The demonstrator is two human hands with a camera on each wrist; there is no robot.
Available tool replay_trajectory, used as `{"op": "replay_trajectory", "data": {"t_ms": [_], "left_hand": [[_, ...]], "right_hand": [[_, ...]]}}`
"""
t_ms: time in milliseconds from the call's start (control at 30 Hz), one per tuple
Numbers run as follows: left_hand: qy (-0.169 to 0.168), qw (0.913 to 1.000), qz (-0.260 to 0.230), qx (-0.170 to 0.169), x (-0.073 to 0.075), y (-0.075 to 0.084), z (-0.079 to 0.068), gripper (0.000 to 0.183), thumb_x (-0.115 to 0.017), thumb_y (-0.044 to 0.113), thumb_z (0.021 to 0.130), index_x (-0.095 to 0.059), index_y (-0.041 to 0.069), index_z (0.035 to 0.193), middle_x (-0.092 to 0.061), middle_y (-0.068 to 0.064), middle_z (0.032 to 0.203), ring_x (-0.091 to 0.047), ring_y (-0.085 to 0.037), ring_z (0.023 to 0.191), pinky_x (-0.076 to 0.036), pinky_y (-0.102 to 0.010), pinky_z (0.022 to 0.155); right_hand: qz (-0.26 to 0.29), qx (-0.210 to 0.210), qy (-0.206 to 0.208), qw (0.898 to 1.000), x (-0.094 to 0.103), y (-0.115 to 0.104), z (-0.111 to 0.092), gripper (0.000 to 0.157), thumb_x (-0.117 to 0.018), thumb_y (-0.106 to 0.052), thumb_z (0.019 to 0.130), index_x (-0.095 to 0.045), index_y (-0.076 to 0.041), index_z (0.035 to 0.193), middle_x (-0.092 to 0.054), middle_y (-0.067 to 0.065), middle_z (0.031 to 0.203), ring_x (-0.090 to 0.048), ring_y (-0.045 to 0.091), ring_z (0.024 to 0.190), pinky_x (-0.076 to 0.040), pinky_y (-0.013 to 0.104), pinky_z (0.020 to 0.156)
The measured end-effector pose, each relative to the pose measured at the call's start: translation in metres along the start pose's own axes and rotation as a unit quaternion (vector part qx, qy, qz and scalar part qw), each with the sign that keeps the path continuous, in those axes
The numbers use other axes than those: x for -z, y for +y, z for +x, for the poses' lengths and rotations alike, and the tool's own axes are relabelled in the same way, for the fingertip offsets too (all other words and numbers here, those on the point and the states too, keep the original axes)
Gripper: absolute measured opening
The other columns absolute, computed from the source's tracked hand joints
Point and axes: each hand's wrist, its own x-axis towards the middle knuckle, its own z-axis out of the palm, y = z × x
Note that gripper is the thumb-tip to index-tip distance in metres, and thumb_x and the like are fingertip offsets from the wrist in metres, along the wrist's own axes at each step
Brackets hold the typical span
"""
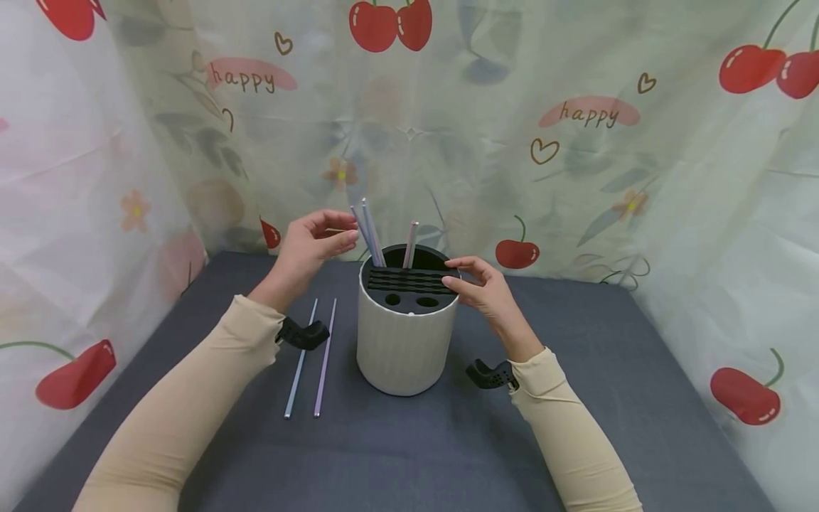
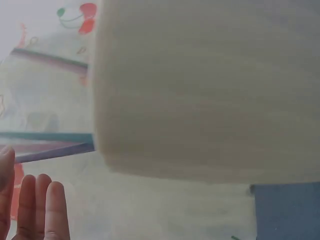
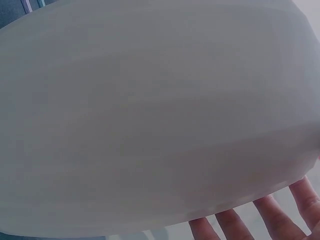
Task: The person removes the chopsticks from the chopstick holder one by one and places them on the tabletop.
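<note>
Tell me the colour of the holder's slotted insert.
Black; the head view shows the slotted insert best.

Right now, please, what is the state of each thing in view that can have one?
Holder, upright on the table.
Left sticks, standing in holder, leaning left.
Right sticks, standing in holder, leaning right.
Blue stick, lying on the table.
Purple stick, lying on the table.
Left hand, raised beside left sticks, contact unclear.
Right hand, touching the holder's rim.

Okay, so your holder [image 1: 404,348] is standing on the table [image 1: 397,462], two loose sticks [image 1: 324,370] are lying left of it, more sticks [image 1: 374,237] are poking up from its back compartment [image 1: 431,257], and the curtain [image 1: 461,192] is hanging behind.
</note>
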Motion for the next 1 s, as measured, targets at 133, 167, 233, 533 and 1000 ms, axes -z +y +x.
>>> {"op": "replay_trajectory", "data": {"t_ms": [133,167,233,533,1000], "left_hand": [[0.003,0.9999,0.008,0.008,-0.007,-0.007,0.003,0.016,-0.070,0.003,0.088,-0.068,0.013,0.100,-0.062,0.002,0.098,-0.065,-0.008,0.089,-0.057,-0.023,0.081],[0.005,0.9999,0.010,0.012,-0.008,-0.008,0.003,0.015,-0.070,0.003,0.088,-0.067,0.013,0.099,-0.062,0.002,0.097,-0.065,-0.008,0.089,-0.057,-0.023,0.081],[0.009,0.9997,0.016,0.018,-0.010,-0.011,0.003,0.014,-0.069,0.004,0.088,-0.066,0.012,0.098,-0.062,0.003,0.096,-0.065,-0.007,0.088,-0.057,-0.023,0.081],[0.009,0.9997,0.018,0.014,-0.016,-0.013,0.005,0.016,-0.069,0.004,0.089,-0.062,-0.001,0.102,-0.063,0.004,0.090,-0.065,-0.007,0.085,-0.057,-0.021,0.080],[0.062,0.9781,-0.117,-0.161,-0.001,0.084,0.032,0.017,-0.072,-0.006,0.081,-0.069,0.001,0.096,-0.069,-0.009,0.086,-0.070,-0.018,0.074,-0.060,-0.031,0.075]], "right_hand": [[0.001,0.001,-0.001,1.000,0.000,0.001,0.000,0.036,-0.068,-0.017,0.091,-0.056,-0.007,0.124,-0.047,0.007,0.138,-0.055,0.022,0.120,-0.047,0.049,0.102],[0.002,0.001,-0.002,1.000,0.000,0.001,0.000,0.036,-0.068,-0.017,0.091,-0.056,-0.007,0.124,-0.047,0.007,0.138,-0.055,0.022,0.119,-0.047,0.049,0.102],[0.002,0.003,-0.002,1.000,-0.001,0.001,0.000,0.036,-0.067,-0.017,0.091,-0.056,-0.007,0.124,-0.047,0.007,0.138,-0.056,0.022,0.118,-0.047,0.048,0.102],[0.003,0.003,-0.002,1.000,-0.001,0.001,-0.001,0.037,-0.067,-0.017,0.091,-0.056,-0.007,0.125,-0.047,0.007,0.138,-0.055,0.023,0.120,-0.047,0.049,0.102],[-0.008,0.004,0.002,1.000,0.000,0.000,-0.001,0.035,-0.067,-0.018,0.092,-0.057,-0.009,0.124,-0.047,0.008,0.139,-0.058,0.018,0.114,-0.047,0.049,0.102]]}}
